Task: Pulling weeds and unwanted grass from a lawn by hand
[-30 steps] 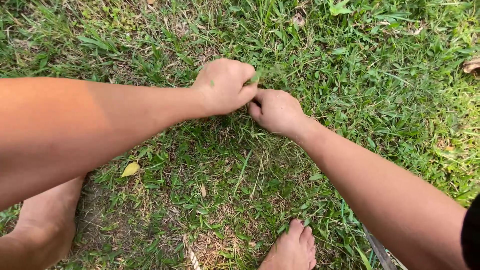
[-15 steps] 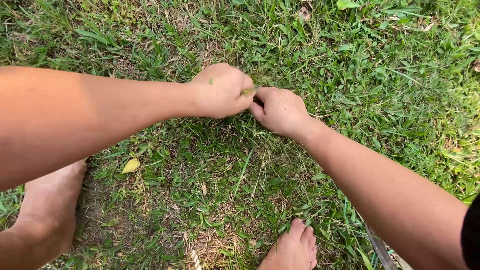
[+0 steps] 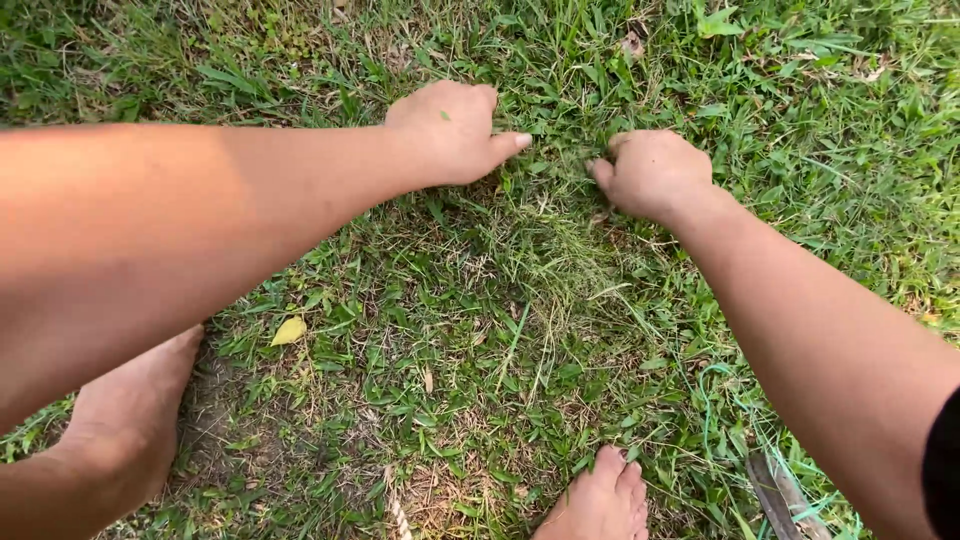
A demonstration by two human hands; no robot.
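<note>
We note our left hand [image 3: 447, 130] and right hand [image 3: 652, 172] have drawn apart, each now curled knuckles-down into the grass [image 3: 545, 255] with fingers narrow, their hold unclear.

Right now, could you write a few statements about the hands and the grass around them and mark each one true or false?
1. The left hand and the right hand are pressed together. False: they are apart, with a strip of grass between them.
2. The left hand's thumb points toward the right hand. True.
3. A yellow leaf lies on the grass below the left forearm. True.
4. The right hand grips a metal trowel. False: no tool is in it; its fingers curl down into the grass.
5. Two bare feet show at the bottom of the view, the left foot and the right foot. True.
</note>
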